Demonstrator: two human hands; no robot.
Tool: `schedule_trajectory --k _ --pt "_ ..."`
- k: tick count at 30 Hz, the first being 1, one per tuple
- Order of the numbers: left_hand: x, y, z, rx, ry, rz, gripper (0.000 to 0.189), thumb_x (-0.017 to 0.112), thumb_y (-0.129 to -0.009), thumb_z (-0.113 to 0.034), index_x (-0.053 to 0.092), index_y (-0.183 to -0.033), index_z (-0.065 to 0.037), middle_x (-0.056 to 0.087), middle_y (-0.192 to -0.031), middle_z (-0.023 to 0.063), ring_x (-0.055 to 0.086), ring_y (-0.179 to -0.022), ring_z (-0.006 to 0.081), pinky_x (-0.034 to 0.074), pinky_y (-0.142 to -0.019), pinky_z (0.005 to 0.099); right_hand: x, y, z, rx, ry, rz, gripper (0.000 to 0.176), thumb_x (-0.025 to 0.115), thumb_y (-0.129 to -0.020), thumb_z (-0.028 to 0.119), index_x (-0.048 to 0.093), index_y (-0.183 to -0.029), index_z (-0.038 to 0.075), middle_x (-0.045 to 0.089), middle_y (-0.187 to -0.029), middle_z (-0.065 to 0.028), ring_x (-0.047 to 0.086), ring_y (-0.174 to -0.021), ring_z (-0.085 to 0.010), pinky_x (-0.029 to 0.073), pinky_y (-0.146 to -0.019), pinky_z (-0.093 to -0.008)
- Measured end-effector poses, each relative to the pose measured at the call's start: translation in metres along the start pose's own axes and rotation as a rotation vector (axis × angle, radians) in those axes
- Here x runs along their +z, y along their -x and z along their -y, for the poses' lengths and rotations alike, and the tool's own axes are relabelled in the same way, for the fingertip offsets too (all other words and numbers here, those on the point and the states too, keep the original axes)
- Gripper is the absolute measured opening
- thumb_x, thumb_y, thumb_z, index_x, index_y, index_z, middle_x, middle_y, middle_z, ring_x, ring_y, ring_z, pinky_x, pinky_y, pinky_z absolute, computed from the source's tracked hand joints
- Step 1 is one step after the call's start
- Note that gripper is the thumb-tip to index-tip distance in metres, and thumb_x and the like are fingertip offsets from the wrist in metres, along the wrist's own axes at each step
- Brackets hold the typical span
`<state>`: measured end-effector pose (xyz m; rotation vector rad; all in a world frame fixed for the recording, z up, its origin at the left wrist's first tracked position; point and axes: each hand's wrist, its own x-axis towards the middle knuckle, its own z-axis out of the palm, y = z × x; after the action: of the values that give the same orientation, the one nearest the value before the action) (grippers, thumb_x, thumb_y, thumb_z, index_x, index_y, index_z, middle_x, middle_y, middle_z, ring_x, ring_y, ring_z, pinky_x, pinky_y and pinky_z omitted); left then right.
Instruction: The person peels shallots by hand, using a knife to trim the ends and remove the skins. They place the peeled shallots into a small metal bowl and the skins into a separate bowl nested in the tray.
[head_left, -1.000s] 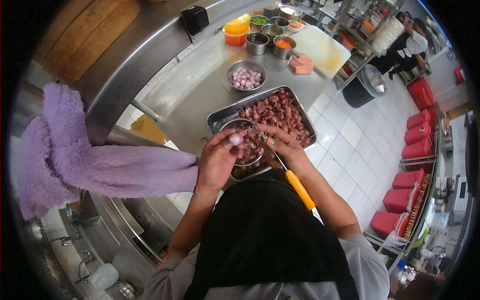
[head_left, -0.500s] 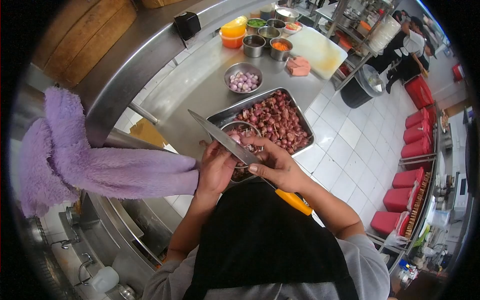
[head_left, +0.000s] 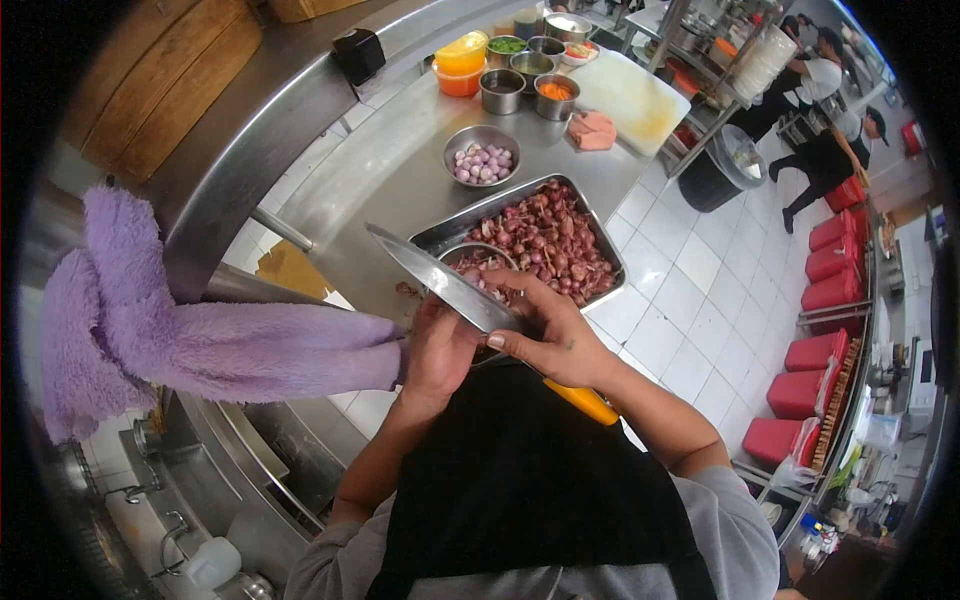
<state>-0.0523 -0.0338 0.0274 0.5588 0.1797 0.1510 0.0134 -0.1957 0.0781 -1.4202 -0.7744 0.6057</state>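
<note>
My right hand (head_left: 550, 330) is closed round a large knife (head_left: 445, 283), whose yellow handle sticks out below my palm and whose wide blade points up and left. Close against the blade's underside is my left hand (head_left: 440, 345), its fingers curled and partly behind the blade; what they hold is hidden. Beyond both hands, a steel tray (head_left: 615, 262) holds many small red shallots (head_left: 555, 235), with a round bowl (head_left: 487, 247) of shallots and peelings in its near left corner. Farther back is a steel bowl (head_left: 481, 157) of peeled shallots.
A purple towel (head_left: 270, 345) hangs at the left. At the counter's back stand metal containers (head_left: 502, 92), an orange tub (head_left: 459, 80), a pink cloth (head_left: 592, 130) and a white cutting board (head_left: 630, 100). A bin (head_left: 715, 172) and other people are at the upper right.
The knife blade and both hands have shifted slightly, and the blade now covers more of my left fingers. At the upper right, a person has stepped apart from another.
</note>
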Motion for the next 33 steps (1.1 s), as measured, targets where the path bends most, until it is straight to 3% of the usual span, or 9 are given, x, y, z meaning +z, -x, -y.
schedule_trajectory --k 5,7,8,12,15,19,23,27,33 --pt "0.002 0.004 0.001 0.053 -0.104 0.022 0.028 0.056 -0.096 -0.007 0.055 -0.124 -0.001 0.062 -0.116 0.0098 0.059 -0.11 0.0203 0.048 -0.098 0.0357 -0.003 -0.001 -0.009 -0.109 0.218 -0.052 0.052 0.069 -0.089 0.007 0.044 -0.134 0.002 0.052 -0.128 -0.0096 0.057 -0.099 -0.0113 0.049 -0.084 -0.0286" --pt "0.006 0.004 0.001 0.058 -0.108 0.062 0.029 0.055 -0.096 -0.011 0.055 -0.124 -0.001 0.062 -0.117 0.0091 0.059 -0.109 0.0195 0.047 -0.098 0.0357 -0.004 -0.002 -0.012 0.092 -0.09 -0.052 0.044 0.068 -0.089 0.007 0.047 -0.128 0.003 0.058 -0.113 -0.0093 0.058 -0.098 -0.0112 0.048 -0.084 -0.0272" --pt "0.007 0.003 0.0 0.065 -0.11 0.106 0.031 0.054 -0.097 -0.015 0.055 -0.124 -0.001 0.062 -0.118 0.0084 0.058 -0.108 0.0186 0.046 -0.097 0.0358 -0.002 -0.005 -0.018 0.064 -0.291 -0.065 0.04 0.067 -0.091 0.012 0.048 -0.126 0.004 0.06 -0.092 -0.006 0.059 -0.082 -0.0102 0.047 -0.071 -0.0242" --pt "0.008 0.0 -0.009 -0.059 -0.061 0.121 0.028 0.056 -0.096 -0.01 0.057 -0.122 0.001 0.062 -0.109 0.0074 0.059 -0.093 0.0134 0.048 -0.075 0.0278 -0.024 -0.005 -0.014 0.304 -0.556 -0.131 0.04 0.067 -0.091 0.014 0.047 -0.125 0.006 0.062 -0.094 -0.0029 0.056 -0.077 -0.0074 0.044 -0.068 -0.0232" --pt "0.005 0.0 -0.008 -0.011 -0.144 0.055 0.028 0.056 -0.096 -0.009 0.057 -0.122 0.001 0.062 -0.109 0.0075 0.059 -0.093 0.0139 0.048 -0.076 0.0282 -0.019 -0.004 -0.009 0.206 -0.418 -0.174 0.042 0.067 -0.091 0.02 0.046 -0.125 0.007 0.055 -0.077 -0.0005 0.05 -0.061 -0.0087 0.037 -0.052 -0.0221" --pt "-0.002 -0.004 -0.007 0.027 -0.118 0.138 0.027 0.055 -0.096 -0.006 0.056 -0.122 0.0 0.062 -0.114 0.0088 0.059 -0.095 0.0145 0.048 -0.076 0.0285 -0.016 0.003 -0.018 0.158 -0.402 -0.085 0.036 0.067 -0.091 0.014 0.047 -0.12 0.009 0.059 -0.087 0.0008 0.054 -0.075 -0.0069 0.04 -0.063 -0.0199" --pt "0.0 -0.001 -0.006 0.018 -0.095 0.113 0.03 0.055 -0.096 -0.004 0.053 -0.125 -0.002 0.06 -0.122 0.0109 0.059 -0.109 0.0194 0.051 -0.088 0.0334 -0.013 0.004 -0.009 0.139 -0.332 -0.046 0.046 0.064 -0.093 0.005 0.045 -0.135 0.005 0.059 -0.098 -0.0018 0.056 -0.088 -0.0068 0.045 -0.078 -0.0224" --pt "-0.009 0.002 -0.001 0.048 -0.052 0.04 0.034 0.057 -0.094 -0.003 0.051 -0.128 -0.001 0.058 -0.126 0.0114 0.056 -0.118 0.0221 0.047 -0.102 0.0381 -0.008 0.011 0.006 0.138 -0.268 0.047 0.056 0.065 -0.092 0.005 0.04 -0.142 0.006 0.059 -0.099 -0.0017 0.055 -0.088 -0.006 0.045 -0.077 -0.022" --pt "-0.011 0.003 -0.001 0.038 -0.035 0.054 0.037 0.059 -0.093 -0.004 0.05 -0.129 0.001 0.058 -0.125 0.0108 0.057 -0.117 0.0207 0.045 -0.103 0.0369 -0.002 0.009 0.015 0.125 -0.156 0.009 0.058 0.069 -0.089 0.007 0.042 -0.14 0.004 0.06 -0.108 -0.0039 0.055 -0.091 -0.0069 0.046 -0.08 -0.0235"
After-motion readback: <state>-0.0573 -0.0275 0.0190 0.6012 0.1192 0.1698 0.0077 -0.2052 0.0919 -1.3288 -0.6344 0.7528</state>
